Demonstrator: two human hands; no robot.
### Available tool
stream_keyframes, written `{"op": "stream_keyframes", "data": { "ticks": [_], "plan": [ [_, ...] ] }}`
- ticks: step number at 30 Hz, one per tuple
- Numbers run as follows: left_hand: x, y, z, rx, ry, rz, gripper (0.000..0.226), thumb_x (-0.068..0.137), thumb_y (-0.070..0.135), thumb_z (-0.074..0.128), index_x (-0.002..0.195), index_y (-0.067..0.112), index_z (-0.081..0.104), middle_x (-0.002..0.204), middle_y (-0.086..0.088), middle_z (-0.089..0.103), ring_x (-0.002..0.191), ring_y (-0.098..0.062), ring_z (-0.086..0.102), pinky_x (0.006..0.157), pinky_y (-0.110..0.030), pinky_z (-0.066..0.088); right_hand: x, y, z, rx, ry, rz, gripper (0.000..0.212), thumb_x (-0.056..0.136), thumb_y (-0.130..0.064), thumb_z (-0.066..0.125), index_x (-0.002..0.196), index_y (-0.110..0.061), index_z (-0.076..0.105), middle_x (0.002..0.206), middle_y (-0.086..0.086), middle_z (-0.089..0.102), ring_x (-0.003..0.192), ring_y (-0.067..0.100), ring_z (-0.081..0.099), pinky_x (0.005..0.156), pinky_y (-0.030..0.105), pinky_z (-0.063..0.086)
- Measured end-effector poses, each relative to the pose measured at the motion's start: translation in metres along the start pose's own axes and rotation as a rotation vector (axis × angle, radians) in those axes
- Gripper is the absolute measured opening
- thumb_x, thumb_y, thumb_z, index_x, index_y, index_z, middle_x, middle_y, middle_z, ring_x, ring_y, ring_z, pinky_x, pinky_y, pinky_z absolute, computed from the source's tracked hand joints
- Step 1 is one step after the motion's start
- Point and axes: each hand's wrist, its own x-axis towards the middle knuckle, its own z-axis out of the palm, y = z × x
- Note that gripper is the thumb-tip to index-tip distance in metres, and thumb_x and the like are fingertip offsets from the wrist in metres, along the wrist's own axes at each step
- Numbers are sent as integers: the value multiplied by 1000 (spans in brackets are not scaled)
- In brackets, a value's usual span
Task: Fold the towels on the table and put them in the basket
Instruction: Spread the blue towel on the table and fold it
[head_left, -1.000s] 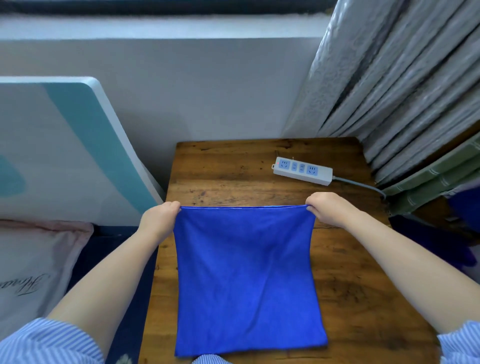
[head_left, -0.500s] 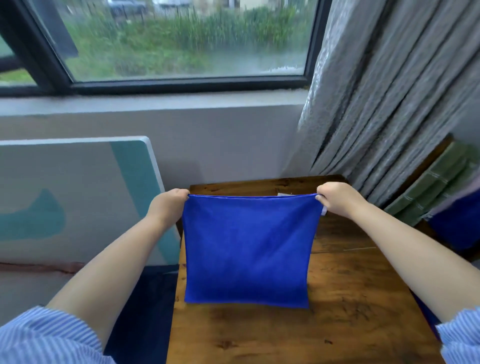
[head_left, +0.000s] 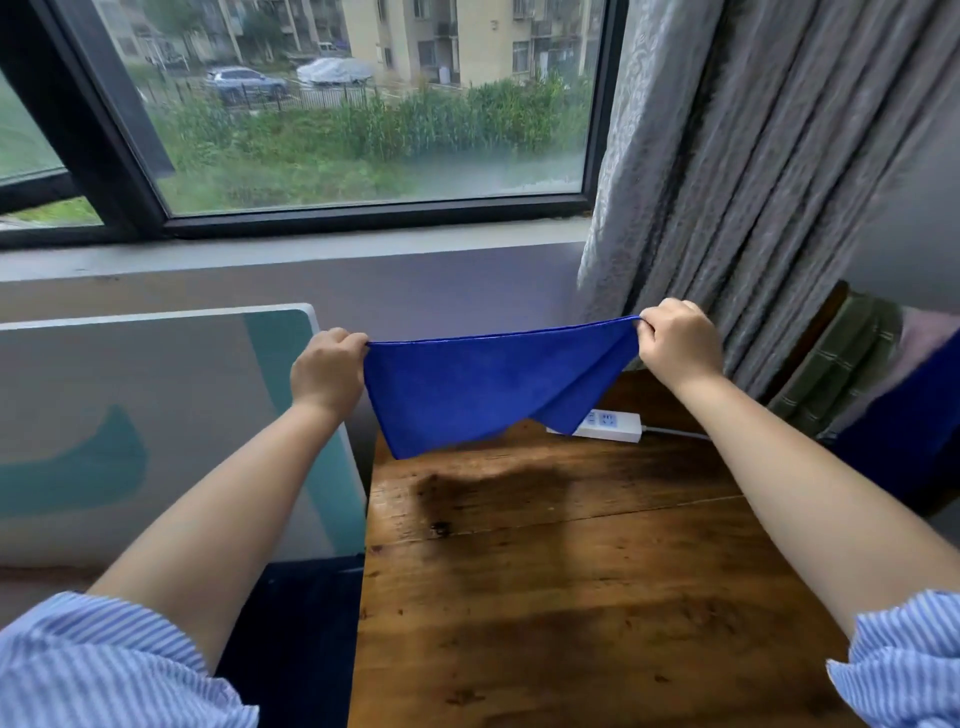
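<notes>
A wooden table fills the lower middle of the view, its far edge below a window and its far right corner beside grey curtains. A white and teal board leans along the table's left edge. Beyond the right edge lies a heap of cloth, green and blue; what holds it cannot be told.

A blue towel hangs in the air above the far edge of the tabletop, clear of the wood, its top hem stretched between two hands. Its lower edge is drawn up unevenly, lowest at the left, and a dark shadow falls on the wood beneath.

The left hand is closed in a pinch on the towel's upper left corner. The right hand is closed in a pinch on the upper right corner, a little higher. Both arms wear striped sleeves.

A white power strip lies near the far right corner of the tabletop, partly behind the towel.
</notes>
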Motion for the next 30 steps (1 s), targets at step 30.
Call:
{"op": "stream_keyframes", "data": {
  "ticks": [30],
  "plan": [
    [32, 6, 6, -165, -60, -157, 29, 94, 6, 41, 110, 2, 65, 114, -19, 61, 106, -36, 54, 84, -36, 42, 40, 17, 20, -2, -41, -149, 26, 73, -12, 51, 74, 4, 72, 73, 24, 69, 76, 43, 62, 75, 44, 48]
  ]
}}
